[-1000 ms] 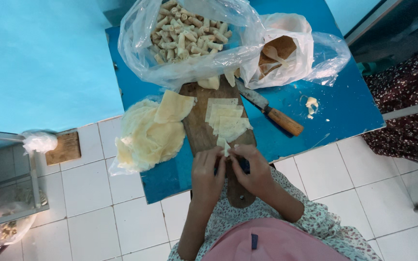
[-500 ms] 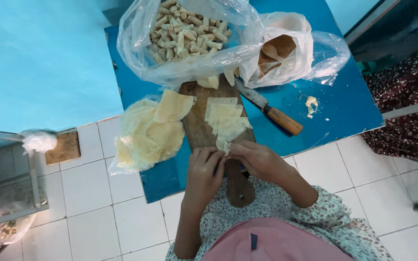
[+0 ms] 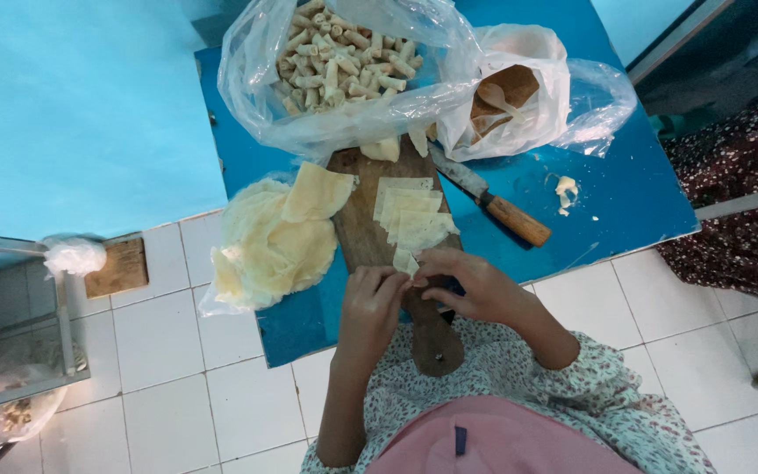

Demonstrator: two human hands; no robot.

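My left hand (image 3: pixel 372 303) and my right hand (image 3: pixel 467 283) meet over the near end of a wooden cutting board (image 3: pixel 366 224), fingers pinched together on a small pale wrapper piece (image 3: pixel 405 263). Just beyond my fingers lies a stack of square cut wrappers (image 3: pixel 410 213). A pile of round yellow wrapper sheets (image 3: pixel 269 237) rests left of the board, one sheet overlapping its edge.
A clear plastic bag of several small rolled pieces (image 3: pixel 335 61) sits at the far end of the blue table (image 3: pixel 625 202). Beside it is a white bag with brown filling and a spoon (image 3: pixel 506 92). A wooden-handled knife (image 3: pixel 493 206) lies right of the board. White tiled floor below.
My hands drew slightly toward me along the board and closed together on the small wrapper piece. Everything else on the table stayed put.
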